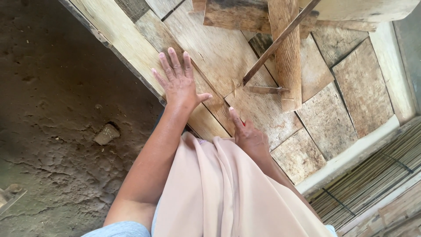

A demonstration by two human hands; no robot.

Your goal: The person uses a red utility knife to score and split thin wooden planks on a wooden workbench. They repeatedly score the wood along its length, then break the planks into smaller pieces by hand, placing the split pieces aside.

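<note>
Left hand (179,83) flat on the plank bench (219,52), fingers (174,61) spread and empty — right hand (250,137) just beyond the left thumb, forefinger out, grip unclear.

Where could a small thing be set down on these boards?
Bare boards lie right of the upright plank, up to the pale edge beam. Crowded: the stacked planks at top, and around the left hand and right hand.

Dry cracked earth floor (52,87) lying dark along the left, a small stone (106,134) sitting in it, pale daylight falling across, bundled thin slats (372,180), possibly bamboo, showing at lower right
</note>
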